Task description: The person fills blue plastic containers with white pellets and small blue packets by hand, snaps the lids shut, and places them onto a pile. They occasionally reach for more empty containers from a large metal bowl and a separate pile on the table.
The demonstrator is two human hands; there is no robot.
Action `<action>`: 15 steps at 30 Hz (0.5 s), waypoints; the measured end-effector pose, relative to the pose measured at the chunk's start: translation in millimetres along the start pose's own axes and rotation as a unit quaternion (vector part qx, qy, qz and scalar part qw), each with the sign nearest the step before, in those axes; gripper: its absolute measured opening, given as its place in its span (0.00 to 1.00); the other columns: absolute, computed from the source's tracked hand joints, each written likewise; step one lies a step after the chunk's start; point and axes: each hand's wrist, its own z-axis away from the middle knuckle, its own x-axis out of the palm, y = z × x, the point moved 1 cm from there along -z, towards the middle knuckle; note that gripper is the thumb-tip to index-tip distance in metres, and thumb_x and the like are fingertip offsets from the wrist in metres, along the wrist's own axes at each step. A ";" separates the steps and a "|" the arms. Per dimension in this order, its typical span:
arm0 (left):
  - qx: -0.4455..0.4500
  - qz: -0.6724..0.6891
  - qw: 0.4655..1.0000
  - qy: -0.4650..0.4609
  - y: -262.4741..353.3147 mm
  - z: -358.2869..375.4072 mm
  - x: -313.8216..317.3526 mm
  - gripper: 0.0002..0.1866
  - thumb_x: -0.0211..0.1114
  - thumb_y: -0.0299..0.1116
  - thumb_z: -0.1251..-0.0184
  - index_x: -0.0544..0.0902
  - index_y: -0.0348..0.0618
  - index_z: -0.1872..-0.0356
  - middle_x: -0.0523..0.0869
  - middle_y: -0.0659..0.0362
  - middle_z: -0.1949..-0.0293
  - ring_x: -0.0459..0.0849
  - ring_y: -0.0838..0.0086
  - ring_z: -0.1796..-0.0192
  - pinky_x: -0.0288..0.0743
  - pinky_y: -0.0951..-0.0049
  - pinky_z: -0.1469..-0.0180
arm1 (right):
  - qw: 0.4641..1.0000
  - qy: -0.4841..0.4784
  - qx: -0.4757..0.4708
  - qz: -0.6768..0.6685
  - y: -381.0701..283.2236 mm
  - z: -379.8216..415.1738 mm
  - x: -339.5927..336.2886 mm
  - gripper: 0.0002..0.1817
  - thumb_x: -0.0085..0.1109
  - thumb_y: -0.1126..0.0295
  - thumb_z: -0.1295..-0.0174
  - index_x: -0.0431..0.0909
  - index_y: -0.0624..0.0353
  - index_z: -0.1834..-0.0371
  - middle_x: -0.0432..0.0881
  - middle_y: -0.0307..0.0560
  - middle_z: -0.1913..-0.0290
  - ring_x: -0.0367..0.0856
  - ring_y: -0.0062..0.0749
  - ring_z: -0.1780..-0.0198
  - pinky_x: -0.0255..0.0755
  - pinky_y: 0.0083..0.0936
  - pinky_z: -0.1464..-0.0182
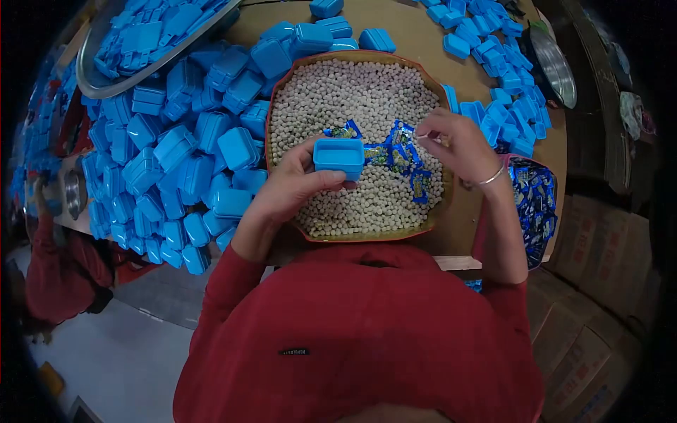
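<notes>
The left hand [300, 176] grasps a blue box [338, 156] mouth-up over the tray [367, 238], perhaps so spills land there; whether the right hand [460, 144] pinches anything, I cannot tell.

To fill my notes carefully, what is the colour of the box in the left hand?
Light blue; the box shows best in the head view.

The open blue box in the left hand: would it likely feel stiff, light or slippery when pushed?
The blue box is probably stiff, since its walls stand straight. It looks light, being thin-walled and hollow. Its smooth surface may slide easily.
</notes>
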 end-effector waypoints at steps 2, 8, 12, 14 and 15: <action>0.000 -0.049 0.999 -0.009 5.7 5.1 8.0 0.23 0.69 0.27 0.43 0.74 0.35 0.47 0.84 0.56 0.57 0.85 0.71 0.56 0.80 0.73 0.53 | 0.995 0.063 -0.071 -0.036 -39.5 0.9 4.0 0.12 0.63 0.70 0.43 0.77 0.62 0.57 0.80 0.50 0.55 0.81 0.42 0.56 0.75 0.31 0.55; 0.082 -0.079 0.993 -0.024 18.5 14.9 38.0 0.22 0.71 0.25 0.44 0.75 0.35 0.47 0.83 0.58 0.57 0.84 0.76 0.57 0.80 0.75 0.54 | 0.978 0.103 -0.170 -0.066 -96.4 10.9 27.2 0.17 0.59 0.71 0.39 0.75 0.60 0.47 0.77 0.56 0.47 0.79 0.52 0.48 0.74 0.35 0.48; 0.096 -0.064 0.993 0.001 26.4 24.8 52.7 0.21 0.73 0.26 0.45 0.76 0.35 0.51 0.83 0.59 0.60 0.83 0.79 0.59 0.79 0.78 0.57 | 0.970 0.157 -0.165 -0.085 -106.0 22.1 29.4 0.15 0.56 0.75 0.38 0.77 0.60 0.47 0.78 0.56 0.46 0.80 0.49 0.49 0.74 0.33 0.48; 0.112 -0.071 0.991 -0.007 27.2 28.1 57.0 0.21 0.72 0.26 0.45 0.76 0.35 0.51 0.84 0.59 0.59 0.83 0.79 0.58 0.79 0.77 0.56 | 0.966 0.181 -0.160 -0.091 -110.7 28.5 30.7 0.15 0.55 0.75 0.38 0.78 0.61 0.48 0.78 0.56 0.46 0.80 0.47 0.49 0.74 0.33 0.48; 0.123 -0.081 0.989 -0.013 27.5 29.4 58.7 0.21 0.72 0.25 0.44 0.76 0.35 0.49 0.84 0.58 0.59 0.83 0.78 0.58 0.80 0.76 0.55 | 0.965 0.193 -0.158 -0.085 -113.4 31.5 31.8 0.15 0.55 0.76 0.38 0.79 0.61 0.48 0.78 0.56 0.46 0.80 0.46 0.49 0.74 0.33 0.48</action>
